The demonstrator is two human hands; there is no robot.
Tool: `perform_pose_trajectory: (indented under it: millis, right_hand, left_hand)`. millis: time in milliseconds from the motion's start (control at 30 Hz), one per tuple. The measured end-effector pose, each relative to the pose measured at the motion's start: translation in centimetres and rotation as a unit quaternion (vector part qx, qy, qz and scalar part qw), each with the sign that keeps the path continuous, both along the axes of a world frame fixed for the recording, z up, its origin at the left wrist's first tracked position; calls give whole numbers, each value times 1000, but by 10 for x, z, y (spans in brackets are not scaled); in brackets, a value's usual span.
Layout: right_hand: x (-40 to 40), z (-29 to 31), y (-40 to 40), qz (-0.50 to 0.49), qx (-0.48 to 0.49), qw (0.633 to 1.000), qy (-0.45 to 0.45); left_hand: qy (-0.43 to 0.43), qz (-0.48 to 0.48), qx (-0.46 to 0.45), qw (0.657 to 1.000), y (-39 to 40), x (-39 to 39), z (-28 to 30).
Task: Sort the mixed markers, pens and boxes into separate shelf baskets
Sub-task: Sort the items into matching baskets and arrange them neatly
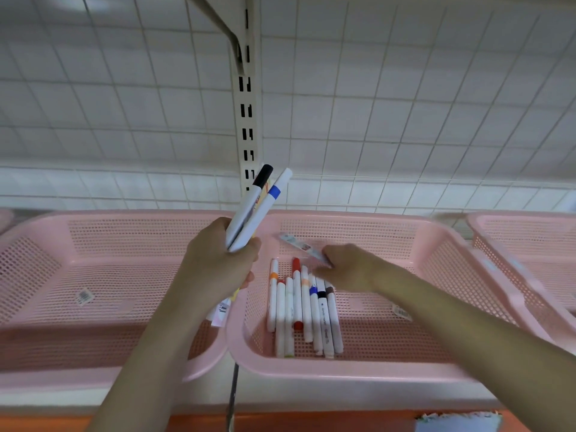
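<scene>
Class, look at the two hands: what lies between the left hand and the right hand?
In the head view, the middle basket's pink left rim lies between the left hand, gripping markers, and the right hand, pinching a pen.

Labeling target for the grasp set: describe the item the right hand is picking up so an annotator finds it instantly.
Start at the middle pink basket, which holds a row of white markers lying side by side. Behind that row, the right hand pinches a slim packaged pen. Unlike the markers, it lies diagonally, apart from the row, and looks clear-wrapped and blurred.
</scene>
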State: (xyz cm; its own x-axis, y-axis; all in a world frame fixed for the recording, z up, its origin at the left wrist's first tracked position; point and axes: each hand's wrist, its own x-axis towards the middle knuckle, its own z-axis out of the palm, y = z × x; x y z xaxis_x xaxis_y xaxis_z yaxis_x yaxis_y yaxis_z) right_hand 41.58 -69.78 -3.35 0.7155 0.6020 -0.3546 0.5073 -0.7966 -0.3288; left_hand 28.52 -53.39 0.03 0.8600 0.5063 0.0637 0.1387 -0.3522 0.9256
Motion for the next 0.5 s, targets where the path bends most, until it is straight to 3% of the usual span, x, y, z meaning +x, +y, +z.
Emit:
perform_pose_trajectory:
  millis: [67,167,300,500]
  right_hand:
    - [8,5,9,32,29,997,-67]
    - [10,2,26,56,72,995,-49]
    - [7,-13,43,64,15,998,-6]
    - [7,-10,49,88,25,996,-15]
  left_hand:
    - [-4,4,-3,1000,2,-1,1]
    - [-6,4,-6,1000,3,-4,1]
    - [-9,11,-4,1000,5,-8,1]
    - [-11,20,-7,1000,10,-11,-2]
